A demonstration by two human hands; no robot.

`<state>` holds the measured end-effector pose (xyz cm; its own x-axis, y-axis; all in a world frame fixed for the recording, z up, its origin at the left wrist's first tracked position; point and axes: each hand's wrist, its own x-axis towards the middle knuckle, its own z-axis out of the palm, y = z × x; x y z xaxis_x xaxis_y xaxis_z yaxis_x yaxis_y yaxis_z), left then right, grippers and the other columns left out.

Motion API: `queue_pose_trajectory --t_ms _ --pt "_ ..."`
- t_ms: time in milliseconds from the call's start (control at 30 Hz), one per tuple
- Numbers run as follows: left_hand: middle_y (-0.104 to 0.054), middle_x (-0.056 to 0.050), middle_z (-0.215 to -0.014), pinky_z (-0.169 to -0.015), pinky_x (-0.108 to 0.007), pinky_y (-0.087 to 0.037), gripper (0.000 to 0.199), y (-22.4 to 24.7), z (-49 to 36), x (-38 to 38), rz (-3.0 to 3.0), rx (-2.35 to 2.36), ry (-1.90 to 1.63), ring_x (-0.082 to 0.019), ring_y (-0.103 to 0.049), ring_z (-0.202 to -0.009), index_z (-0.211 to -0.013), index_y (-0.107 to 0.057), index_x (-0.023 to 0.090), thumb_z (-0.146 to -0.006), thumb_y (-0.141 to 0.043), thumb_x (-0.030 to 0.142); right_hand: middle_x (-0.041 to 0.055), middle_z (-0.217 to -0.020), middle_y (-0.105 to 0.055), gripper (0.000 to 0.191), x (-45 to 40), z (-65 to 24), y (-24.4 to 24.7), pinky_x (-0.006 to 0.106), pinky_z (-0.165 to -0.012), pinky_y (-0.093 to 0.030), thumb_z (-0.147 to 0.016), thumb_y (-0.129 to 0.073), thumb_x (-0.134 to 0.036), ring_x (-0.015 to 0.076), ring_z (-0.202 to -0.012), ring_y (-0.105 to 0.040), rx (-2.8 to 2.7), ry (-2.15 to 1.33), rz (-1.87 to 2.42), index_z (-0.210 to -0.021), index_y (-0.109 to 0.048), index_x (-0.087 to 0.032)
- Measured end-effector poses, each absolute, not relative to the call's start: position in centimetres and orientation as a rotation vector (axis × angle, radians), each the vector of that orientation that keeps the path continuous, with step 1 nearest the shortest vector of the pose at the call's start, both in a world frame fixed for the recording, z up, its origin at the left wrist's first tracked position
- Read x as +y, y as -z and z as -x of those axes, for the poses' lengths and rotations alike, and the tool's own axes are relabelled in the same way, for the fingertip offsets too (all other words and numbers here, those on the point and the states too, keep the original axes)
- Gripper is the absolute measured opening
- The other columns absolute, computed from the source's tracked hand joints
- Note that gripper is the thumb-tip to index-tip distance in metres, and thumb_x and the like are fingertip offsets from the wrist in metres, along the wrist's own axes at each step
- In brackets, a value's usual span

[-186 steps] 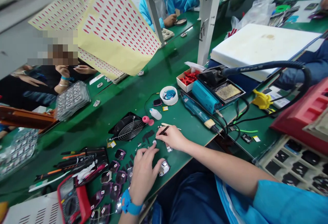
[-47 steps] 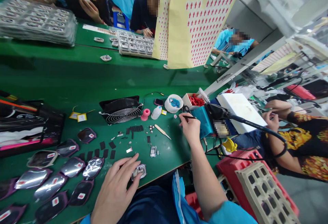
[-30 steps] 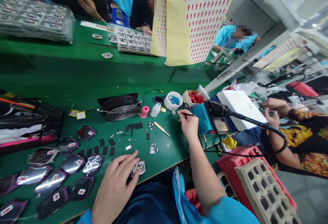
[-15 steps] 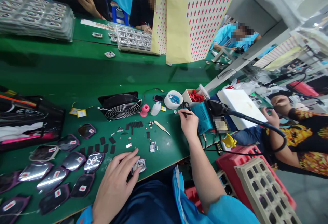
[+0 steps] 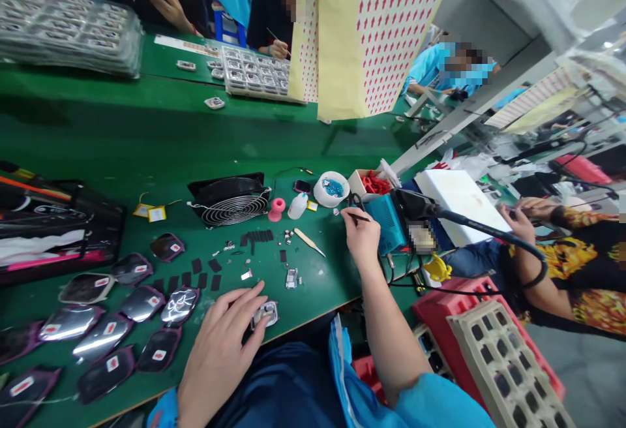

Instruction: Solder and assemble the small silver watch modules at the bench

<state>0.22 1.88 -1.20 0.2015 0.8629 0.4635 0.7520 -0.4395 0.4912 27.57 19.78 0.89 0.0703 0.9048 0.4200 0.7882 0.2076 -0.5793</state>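
My left hand (image 5: 229,333) rests near the front edge of the green table. Its thumb and fingertips hold a small silver-rimmed case (image 5: 268,314), with pale parts inside, down on the table; they partly hide it. Farther right, my right hand (image 5: 362,235) pinches a thin dark tool (image 5: 360,218), its far end hidden by the fingers. Just left of those fingers lies a tiny pinkish piece (image 5: 336,212). Between my hands are a cream-handled tool (image 5: 307,241), a small metal part (image 5: 291,278) and several black pads (image 5: 263,236).
Several purple-edged dark panels (image 5: 106,374) lie at left. A black fan (image 5: 227,201), pink spool (image 5: 276,209), white bottle (image 5: 298,206), white bowl (image 5: 331,199) and blue box (image 5: 385,222) stand farther back. Hanging arrow-sticker sheets (image 5: 381,49) block part of the view. Co-workers sit opposite and at right.
Both my hands keep nearly the same place and hold. The view has shifted very slightly. At right, a co-worker's hands have come closer together.
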Motion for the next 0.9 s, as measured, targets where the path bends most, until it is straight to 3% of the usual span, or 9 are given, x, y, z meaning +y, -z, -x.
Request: queue_pose_trajectory --t_ms 533,700,900 --pt "-0.073 -0.005 -0.127 -0.089 -0.038 -0.056 0.024 1.1 -0.3 1.9 -2.273 1.589 -1.055 -0.024 -0.064 -0.109 -0.119 -0.066 0.021 -0.104 -0.053 0.034 0.0086 -0.089 -0.081 0.024 19.3 -27.7 -1.6 0.035 -0.080 -0.057 -0.095 -0.058 -0.032 0.0255 -0.084 -0.074 -1.749 -0.234 1.597 -0.085 -0.077 -0.022" --pt "-0.073 -0.006 -0.127 -0.089 -0.038 -0.056 0.024 1.0 -0.3 2.0 -2.277 1.584 -1.051 -0.024 -0.065 -0.108 -0.118 -0.067 0.021 -0.104 -0.053 0.035 0.0045 -0.082 -0.080 0.021 17.6 -28.3 -2.0 0.032 -0.071 -0.059 -0.092 -0.064 -0.036 0.0226 -0.074 -0.074 -1.831 -0.392 1.525 -0.081 -0.077 -0.024" --pt "-0.072 -0.005 -0.128 -0.091 -0.039 -0.055 0.023 1.2 -0.3 1.9 -2.285 1.580 -1.035 -0.024 -0.063 -0.110 -0.119 -0.065 0.021 -0.104 -0.053 0.033 0.0066 -0.085 -0.080 0.023 16.1 -27.1 -0.8 0.033 -0.073 -0.061 -0.094 -0.061 -0.036 0.0222 -0.076 -0.075 -1.791 -0.433 1.482 -0.084 -0.078 -0.023"
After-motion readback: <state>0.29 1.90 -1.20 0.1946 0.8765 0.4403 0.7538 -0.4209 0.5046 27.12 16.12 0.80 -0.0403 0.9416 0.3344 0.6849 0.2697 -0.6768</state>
